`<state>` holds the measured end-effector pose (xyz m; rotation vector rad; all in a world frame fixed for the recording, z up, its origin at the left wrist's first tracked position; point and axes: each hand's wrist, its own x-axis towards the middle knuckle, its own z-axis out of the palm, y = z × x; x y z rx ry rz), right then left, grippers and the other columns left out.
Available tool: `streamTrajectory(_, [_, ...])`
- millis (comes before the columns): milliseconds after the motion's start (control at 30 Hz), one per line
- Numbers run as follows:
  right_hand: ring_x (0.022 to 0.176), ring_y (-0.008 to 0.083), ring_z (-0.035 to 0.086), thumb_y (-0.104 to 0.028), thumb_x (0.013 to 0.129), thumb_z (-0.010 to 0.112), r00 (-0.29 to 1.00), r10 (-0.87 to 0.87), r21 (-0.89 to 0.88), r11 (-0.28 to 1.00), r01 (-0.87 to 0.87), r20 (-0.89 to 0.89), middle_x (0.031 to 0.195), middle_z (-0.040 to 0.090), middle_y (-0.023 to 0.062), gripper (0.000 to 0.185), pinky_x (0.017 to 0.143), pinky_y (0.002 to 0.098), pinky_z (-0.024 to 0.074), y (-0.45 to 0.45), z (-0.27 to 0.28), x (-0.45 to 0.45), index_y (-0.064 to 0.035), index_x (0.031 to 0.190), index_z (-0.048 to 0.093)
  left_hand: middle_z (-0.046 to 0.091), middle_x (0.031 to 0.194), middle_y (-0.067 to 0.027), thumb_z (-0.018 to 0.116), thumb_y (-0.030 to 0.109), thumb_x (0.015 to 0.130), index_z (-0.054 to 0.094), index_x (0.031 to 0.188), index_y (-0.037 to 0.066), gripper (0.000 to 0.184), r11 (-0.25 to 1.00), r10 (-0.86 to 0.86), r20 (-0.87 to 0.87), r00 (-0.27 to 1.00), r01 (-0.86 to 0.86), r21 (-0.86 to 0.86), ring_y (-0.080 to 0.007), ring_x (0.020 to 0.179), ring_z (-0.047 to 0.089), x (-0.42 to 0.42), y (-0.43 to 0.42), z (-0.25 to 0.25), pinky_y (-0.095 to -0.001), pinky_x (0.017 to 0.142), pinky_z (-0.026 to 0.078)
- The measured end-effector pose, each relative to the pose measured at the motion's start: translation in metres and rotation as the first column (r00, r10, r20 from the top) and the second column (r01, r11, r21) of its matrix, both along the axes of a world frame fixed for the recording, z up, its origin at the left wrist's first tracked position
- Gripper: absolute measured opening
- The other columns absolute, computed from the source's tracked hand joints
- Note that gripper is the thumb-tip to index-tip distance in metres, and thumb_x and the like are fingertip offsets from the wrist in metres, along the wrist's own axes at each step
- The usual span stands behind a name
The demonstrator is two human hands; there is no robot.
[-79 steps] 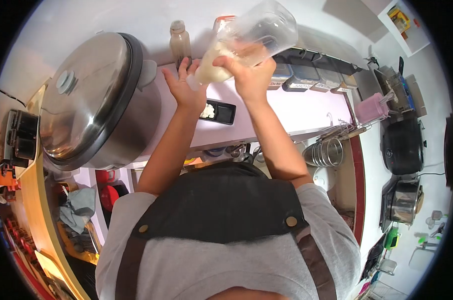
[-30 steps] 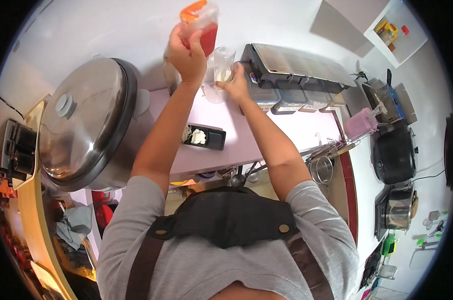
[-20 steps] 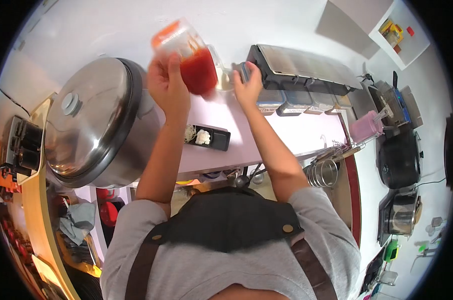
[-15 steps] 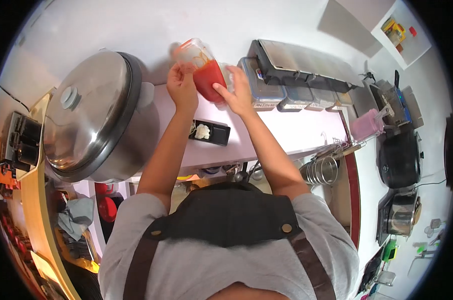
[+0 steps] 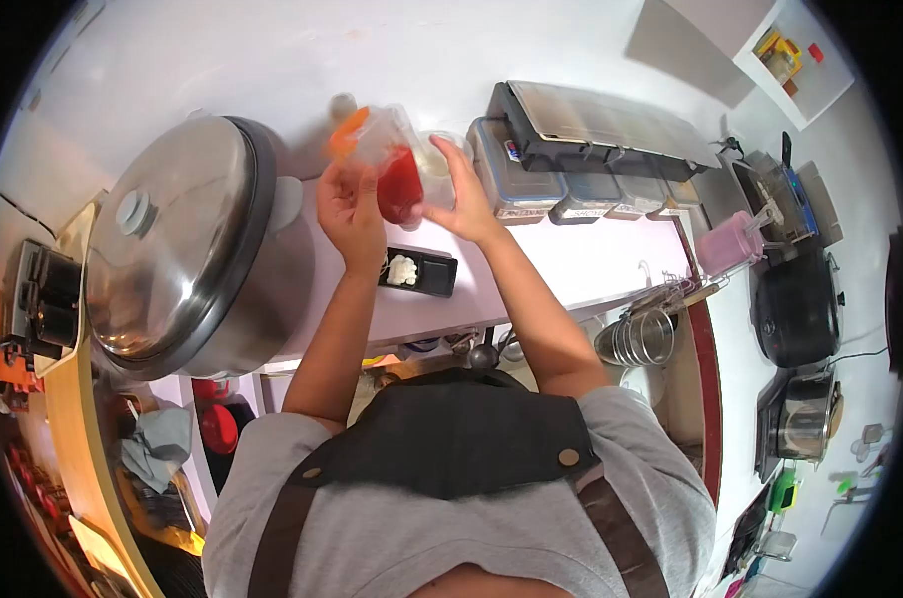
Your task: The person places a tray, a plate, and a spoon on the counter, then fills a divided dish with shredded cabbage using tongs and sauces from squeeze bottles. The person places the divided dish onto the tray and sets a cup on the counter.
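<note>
A clear plastic container of red sauce [image 5: 399,187] is held tilted above the counter, blurred by motion. My left hand [image 5: 347,211] is closed at its left side, thumb against the plastic. Above those fingers shows a smeared orange piece [image 5: 349,135] whose kind I cannot make out. On the container's other side, my right hand [image 5: 463,199] has its fingers stretched apart, its thumb close to or touching the lower edge. Behind the right fingers is a pale translucent tub [image 5: 437,159], partly hidden. Below the hands lies a small black tray [image 5: 435,273] with a white lumpy food [image 5: 401,269] in its left part.
A big lidded steel pot [image 5: 187,229] stands at left. Back right are labelled plastic boxes [image 5: 519,179] beneath a long lidded case [image 5: 611,125]. Wire strainers [image 5: 645,337] hang by the counter's right edge. Farther right are a pink container [image 5: 730,239] and a black pot [image 5: 798,309].
The container has shifted slightly down and left and stands more upright. An orange piece now shows by the left hand. The right fingers have spread away from the container.
</note>
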<state>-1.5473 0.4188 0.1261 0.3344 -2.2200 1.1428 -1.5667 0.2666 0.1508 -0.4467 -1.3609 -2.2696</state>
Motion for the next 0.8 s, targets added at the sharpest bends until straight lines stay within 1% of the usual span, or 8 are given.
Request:
streamTrajectory(67, [0.121, 0.0351, 0.038, -0.042, 0.045, 0.084, 0.999, 0.04, -0.023, 0.999, -0.04, 0.008, 0.128, 0.038, 0.0244, 0.117, 0.101, 0.0412, 0.0313, -0.016, 0.02, 0.012, 0.0029, 0.134, 0.024, 0.058, 0.098, -0.0088, 0.059, 0.008, 0.086, 0.05, 0.104, -0.002, 0.024, 0.997, -0.073, 0.017, 0.997, 0.073, 0.005, -0.0103, 0.089, 0.056, 0.007, 0.0, 0.011, -0.0225, 0.079, 0.046])
streamTrajectory(267, [0.11, 0.034, 0.048, -0.035, 0.048, 0.084, 0.971, -0.139, -0.022, 0.989, 0.146, 0.193, 0.118, 0.047, 0.0216, 0.101, 0.092, 0.0397, 0.0397, -0.022, 0.057, 0.052, 0.0017, 0.127, 0.034, 0.055, 0.1, -0.0095, 0.065, 0.006, 0.079, 0.044, 0.109, -0.002, 0.037, 0.918, -0.382, 0.255, 0.888, 0.334, 0.213, -0.0123, 0.091, 0.055, 0.021, 0.008, 0.042, -0.0246, 0.08, 0.046])
streamTrajectory(367, [0.104, 0.0271, 0.052, -0.027, 0.053, 0.08, 0.966, -0.142, -0.044, 0.987, 0.155, 0.217, 0.111, 0.052, 0.0184, 0.087, 0.086, 0.0362, 0.0435, -0.008, 0.058, 0.075, 0.0004, 0.124, 0.04, 0.055, 0.099, -0.0092, 0.069, 0.007, 0.074, 0.043, 0.11, -0.001, 0.045, 0.782, -0.622, 0.243, 0.744, 0.607, 0.141, -0.0129, 0.091, 0.055, 0.021, 0.013, 0.043, -0.0264, 0.081, 0.045])
streamTrajectory(467, [0.085, 0.0137, 0.058, -0.024, 0.068, 0.074, 0.926, 0.24, -0.445, 0.891, -0.091, 0.29, 0.103, 0.057, 0.0099, 0.068, 0.072, 0.0285, 0.0492, 0.011, 0.038, 0.092, 0.0022, 0.122, 0.043, 0.055, 0.098, -0.0072, 0.072, 0.018, 0.071, 0.048, 0.107, 0.001, 0.046, 0.495, -0.754, 0.352, 0.555, 0.832, -0.252, -0.014, 0.091, 0.054, 0.015, 0.027, 0.027, -0.0291, 0.081, 0.043])
streamTrajectory(500, [0.085, 0.0137, 0.058, -0.024, 0.068, 0.074, 0.926, 0.232, -0.447, 0.891, -0.079, 0.298, 0.103, 0.057, 0.0099, 0.068, 0.072, 0.0285, 0.0492, 0.011, 0.03, 0.097, 0.0022, 0.122, 0.043, 0.055, 0.098, -0.0072, 0.072, 0.018, 0.071, 0.048, 0.107, 0.001, 0.046, 0.487, -0.759, 0.357, 0.545, 0.838, -0.246, -0.014, 0.091, 0.054, 0.014, 0.034, 0.016, -0.0291, 0.081, 0.043])
streamTrajectory(600, [0.097, 0.0185, 0.058, -0.035, 0.088, 0.053, 0.796, 0.561, -0.938, 0.345, 0.024, 0.226, 0.103, 0.058, 0.0128, 0.057, 0.077, 0.027, 0.0515, 0.016, 0.019, 0.118, 0.0033, 0.126, 0.036, 0.057, 0.1, -0.0084, 0.066, 0.025, 0.077, 0.049, 0.111, 0.003, 0.044, 0.462, -0.75, 0.515, 0.415, 0.886, -0.041, -0.0167, 0.092, 0.055, 0.022, 0.052, -0.004, -0.0337, 0.082, 0.045])
streamTrajectory(700, [0.089, 0.0193, 0.061, -0.037, 0.09, 0.049, 0.732, 0.622, -0.935, 0.352, 0.053, 0.276, 0.101, 0.059, 0.0139, 0.056, 0.075, 0.0293, 0.0528, 0.035, 0.006, 0.149, 0.003, 0.127, 0.035, 0.052, 0.088, -0.0068, 0.07, 0.03, 0.073, 0.048, 0.107, 0.002, 0.049, 0.736, -0.668, 0.548, 0.504, 0.557, 0.385, -0.0192, 0.083, 0.055, 0.028, 0.064, -0.008, -0.0376, 0.078, 0.046])
streamTrajectory(800, [0.08, 0.0174, 0.062, -0.022, 0.087, 0.056, 0.866, 0.415, -0.869, 0.493, 0.043, 0.278, 0.1, 0.059, 0.0129, 0.049, 0.071, 0.0275, 0.052, 0.026, -0.012, 0.172, 0.0025, 0.125, 0.038, 0.051, 0.091, -0.0055, 0.069, 0.033, 0.073, 0.048, 0.105, 0.005, 0.047, 0.735, -0.672, 0.558, 0.488, 0.531, 0.421, -0.0187, 0.085, 0.054, 0.025, 0.062, -0.014, -0.0418, 0.08, 0.045])
